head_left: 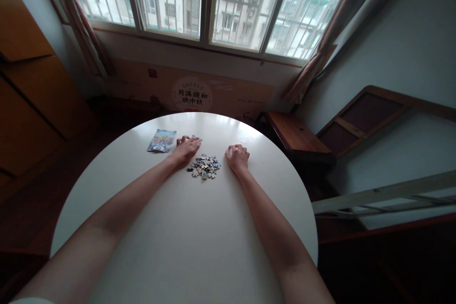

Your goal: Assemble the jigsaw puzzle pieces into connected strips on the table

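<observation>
A loose pile of jigsaw puzzle pieces (205, 167) lies on the white round table (171, 242), some showing pale backs and others dark or coloured faces. Just beyond its left side, my left hand (188, 148) rests low over the tabletop, fingers stretched and a little bent. Small bits that look like puzzle pieces show at its fingertips, partly covered by them. To the right of the pile is my right hand (237, 156), its fingers curled inward against the table. Whatever it may hold is hidden. Left of my left hand lies a colourful picture sheet or packet (162, 141).
Beyond the table's far edge is a wall with a printed banner (192, 95) under barred windows (238, 4). A brown wooden bench or low table (297, 133) stands at the right. Wooden cabinets (32, 99) are on the left, and a pale rail (377, 192) runs at the right.
</observation>
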`<state>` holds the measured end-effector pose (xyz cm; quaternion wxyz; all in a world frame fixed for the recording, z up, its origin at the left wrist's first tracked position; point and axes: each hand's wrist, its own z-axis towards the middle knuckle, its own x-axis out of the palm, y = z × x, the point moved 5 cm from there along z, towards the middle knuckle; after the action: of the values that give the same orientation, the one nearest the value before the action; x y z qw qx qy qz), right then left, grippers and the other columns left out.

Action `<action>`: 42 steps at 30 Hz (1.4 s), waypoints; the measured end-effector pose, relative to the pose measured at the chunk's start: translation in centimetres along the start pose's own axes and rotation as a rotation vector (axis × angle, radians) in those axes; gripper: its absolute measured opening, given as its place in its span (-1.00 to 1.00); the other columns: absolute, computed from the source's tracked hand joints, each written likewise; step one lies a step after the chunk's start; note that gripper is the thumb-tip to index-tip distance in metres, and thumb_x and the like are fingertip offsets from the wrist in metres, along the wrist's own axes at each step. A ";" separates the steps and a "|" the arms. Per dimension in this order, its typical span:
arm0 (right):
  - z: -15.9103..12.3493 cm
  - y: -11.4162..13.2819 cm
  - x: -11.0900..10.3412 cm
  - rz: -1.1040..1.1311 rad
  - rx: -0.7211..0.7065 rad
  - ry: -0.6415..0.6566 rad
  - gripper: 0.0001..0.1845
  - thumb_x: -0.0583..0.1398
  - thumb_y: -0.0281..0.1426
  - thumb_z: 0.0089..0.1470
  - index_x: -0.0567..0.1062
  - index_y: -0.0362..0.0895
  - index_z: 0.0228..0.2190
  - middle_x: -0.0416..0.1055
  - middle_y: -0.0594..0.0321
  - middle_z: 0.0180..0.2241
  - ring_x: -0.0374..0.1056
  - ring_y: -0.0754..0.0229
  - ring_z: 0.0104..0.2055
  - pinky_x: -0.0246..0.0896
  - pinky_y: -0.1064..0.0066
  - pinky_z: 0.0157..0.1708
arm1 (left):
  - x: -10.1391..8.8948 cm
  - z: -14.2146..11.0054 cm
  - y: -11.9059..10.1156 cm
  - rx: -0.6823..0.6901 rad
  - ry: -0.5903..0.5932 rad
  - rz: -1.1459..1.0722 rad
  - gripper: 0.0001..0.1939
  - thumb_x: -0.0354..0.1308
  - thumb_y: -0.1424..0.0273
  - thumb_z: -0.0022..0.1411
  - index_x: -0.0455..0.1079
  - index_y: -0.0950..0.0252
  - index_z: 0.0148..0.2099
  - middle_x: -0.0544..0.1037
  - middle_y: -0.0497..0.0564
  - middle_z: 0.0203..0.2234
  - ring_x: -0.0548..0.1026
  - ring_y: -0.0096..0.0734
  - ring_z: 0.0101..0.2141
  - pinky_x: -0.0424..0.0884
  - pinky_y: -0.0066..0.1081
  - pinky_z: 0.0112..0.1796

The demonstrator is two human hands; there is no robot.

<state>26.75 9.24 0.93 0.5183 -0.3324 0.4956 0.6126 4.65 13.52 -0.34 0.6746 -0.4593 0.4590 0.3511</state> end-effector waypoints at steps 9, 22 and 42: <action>0.0 0.1 0.0 0.002 -0.009 -0.001 -0.67 0.06 -0.25 0.17 0.49 -0.06 -0.10 0.31 0.06 -0.02 0.16 -0.02 0.00 0.05 0.20 -0.06 | -0.8 -0.6 -0.2 0.034 -0.145 0.066 -0.51 -0.21 0.14 0.32 0.24 0.09 0.21 0.21 0.01 0.21 0.14 -0.02 0.10 0.09 -0.05 0.01; -0.2 0.3 0.0 0.013 -0.024 -0.017 -0.67 0.04 -0.27 0.18 0.50 -0.07 -0.12 0.32 0.05 -0.04 0.16 -0.03 -0.03 0.07 0.19 -0.08 | -0.6 -0.2 -0.2 -0.001 -0.066 0.066 -0.51 -0.21 0.03 0.31 0.24 0.00 0.18 0.25 0.01 0.19 0.10 0.04 0.13 -0.06 0.09 0.06; -0.2 0.4 -0.1 0.007 -0.027 -0.006 -0.68 0.04 -0.27 0.18 0.50 -0.06 -0.12 0.32 0.05 -0.03 0.15 -0.03 -0.01 0.06 0.19 -0.07 | -1.3 -0.9 0.5 -0.129 -0.190 0.078 -0.43 -0.20 0.01 0.29 0.24 0.20 0.18 0.23 0.13 0.18 0.08 0.07 0.14 -0.01 0.07 0.09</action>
<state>26.42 9.00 1.06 0.5131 -0.3357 0.4869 0.6220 3.53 12.79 0.61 0.6701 -0.4482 0.3869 0.4477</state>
